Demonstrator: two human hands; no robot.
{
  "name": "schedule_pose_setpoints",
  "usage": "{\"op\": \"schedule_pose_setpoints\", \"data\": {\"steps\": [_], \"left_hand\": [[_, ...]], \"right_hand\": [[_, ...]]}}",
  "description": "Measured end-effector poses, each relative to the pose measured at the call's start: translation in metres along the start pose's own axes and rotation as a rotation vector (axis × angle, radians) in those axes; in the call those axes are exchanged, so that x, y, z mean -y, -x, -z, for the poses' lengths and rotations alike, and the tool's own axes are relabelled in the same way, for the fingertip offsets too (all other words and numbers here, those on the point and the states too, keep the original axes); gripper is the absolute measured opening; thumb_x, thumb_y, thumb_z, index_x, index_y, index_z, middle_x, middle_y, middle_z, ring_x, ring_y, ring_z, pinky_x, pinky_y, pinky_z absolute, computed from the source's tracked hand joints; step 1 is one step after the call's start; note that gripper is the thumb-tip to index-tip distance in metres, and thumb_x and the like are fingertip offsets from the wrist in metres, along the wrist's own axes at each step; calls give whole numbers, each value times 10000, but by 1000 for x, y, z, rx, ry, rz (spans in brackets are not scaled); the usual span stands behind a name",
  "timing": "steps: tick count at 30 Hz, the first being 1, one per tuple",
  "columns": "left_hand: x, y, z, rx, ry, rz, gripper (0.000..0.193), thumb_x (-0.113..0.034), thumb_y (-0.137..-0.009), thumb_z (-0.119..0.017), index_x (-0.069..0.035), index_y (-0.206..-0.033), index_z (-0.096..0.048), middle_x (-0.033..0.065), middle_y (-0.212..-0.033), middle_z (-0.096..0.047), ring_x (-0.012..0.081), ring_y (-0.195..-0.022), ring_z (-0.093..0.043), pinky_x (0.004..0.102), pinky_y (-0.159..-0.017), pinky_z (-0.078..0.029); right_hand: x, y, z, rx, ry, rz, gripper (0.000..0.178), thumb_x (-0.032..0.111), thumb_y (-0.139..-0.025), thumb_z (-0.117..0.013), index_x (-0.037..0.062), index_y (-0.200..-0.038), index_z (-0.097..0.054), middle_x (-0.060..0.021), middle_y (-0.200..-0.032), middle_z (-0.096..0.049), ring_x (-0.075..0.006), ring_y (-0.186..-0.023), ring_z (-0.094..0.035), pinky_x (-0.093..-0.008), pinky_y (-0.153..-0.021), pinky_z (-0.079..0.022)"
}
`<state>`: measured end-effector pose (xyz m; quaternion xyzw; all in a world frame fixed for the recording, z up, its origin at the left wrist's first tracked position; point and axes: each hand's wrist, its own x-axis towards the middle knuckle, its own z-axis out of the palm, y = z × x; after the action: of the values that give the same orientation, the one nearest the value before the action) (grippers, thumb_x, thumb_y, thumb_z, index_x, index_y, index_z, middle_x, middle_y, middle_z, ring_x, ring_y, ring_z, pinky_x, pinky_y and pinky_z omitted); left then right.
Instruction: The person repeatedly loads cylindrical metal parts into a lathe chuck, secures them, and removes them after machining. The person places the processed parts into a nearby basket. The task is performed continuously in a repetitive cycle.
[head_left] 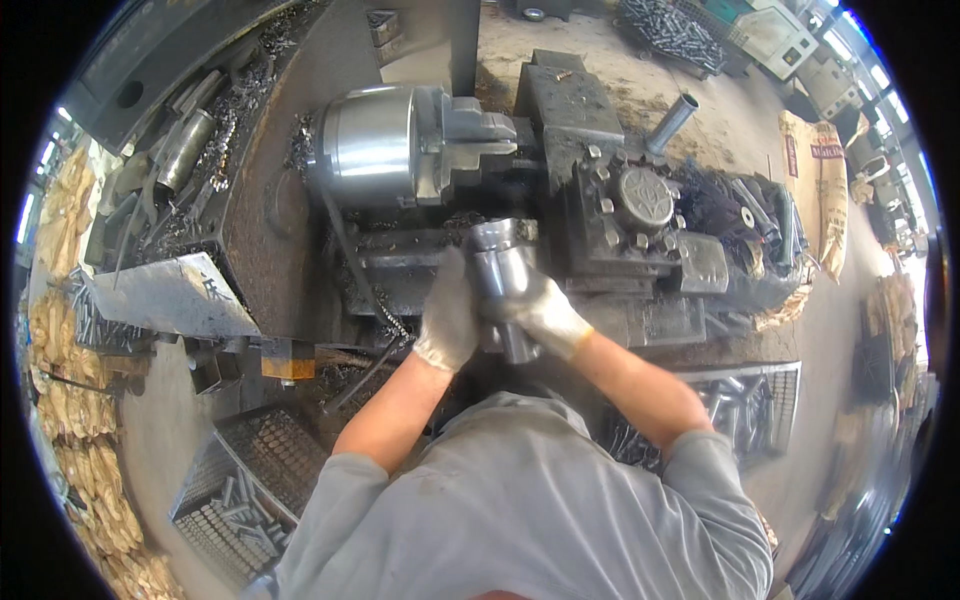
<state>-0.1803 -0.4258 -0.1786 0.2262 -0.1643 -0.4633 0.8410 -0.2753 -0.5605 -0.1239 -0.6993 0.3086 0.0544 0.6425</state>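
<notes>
A shiny stepped metal cylinder (503, 268) is held upright-tilted in front of my body, over the bed of a lathe. My right hand (552, 318), in a whitish work glove, is closed round its right side. My left hand (450, 312), gloved too and blurred, lies along its left side; its fingertips are partly hidden, but it looks closed on the part. Beyond the hands is the lathe chuck (375, 145), its stepped jaws (480, 135) pointing right with nothing visible between them. The tool post (643, 200) with several bolts stands to the right.
Metal chips lie on the machine's left ledge (215, 165). A crate of metal parts (785, 410) sits right of my body, and a mesh basket (250, 480) of short metal pieces at lower left. An upright tube (672, 124) rises behind the tool post. Rags and tools lie farther right.
</notes>
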Motion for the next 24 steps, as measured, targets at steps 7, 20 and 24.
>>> {"op": "schedule_pose_setpoints", "data": {"steps": [7,20,24], "left_hand": [[24,-58,83,-270,-1527,330,419,-359,-1118,-534,-7,-1311,-657,130,-1317,-717,212,-1130,-697,357,-1035,-552],[-11,-2,41,-487,-1143,-181,229,-82,-1058,-647,3,-1269,-678,78,-1131,-719,134,-1021,-646,277,-908,-529],[-4,108,78,-884,-578,-16,243,-124,-1057,-683,17,-1255,-681,122,-1142,-766,220,-990,-756,353,-866,-620]], "right_hand": [[106,42,88,62,389,815,875,284,-678,-922,-14,-1427,-583,-218,-1152,-766,-326,-976,-785,-419,-873,-641],[163,-190,175,215,1629,387,630,348,-705,-893,57,-1239,-726,-207,-1092,-788,-355,-1020,-773,-441,-903,-617],[143,-210,156,372,1231,213,769,416,-623,-890,27,-1259,-698,-227,-1129,-778,-381,-1043,-759,-464,-916,-603]]}}
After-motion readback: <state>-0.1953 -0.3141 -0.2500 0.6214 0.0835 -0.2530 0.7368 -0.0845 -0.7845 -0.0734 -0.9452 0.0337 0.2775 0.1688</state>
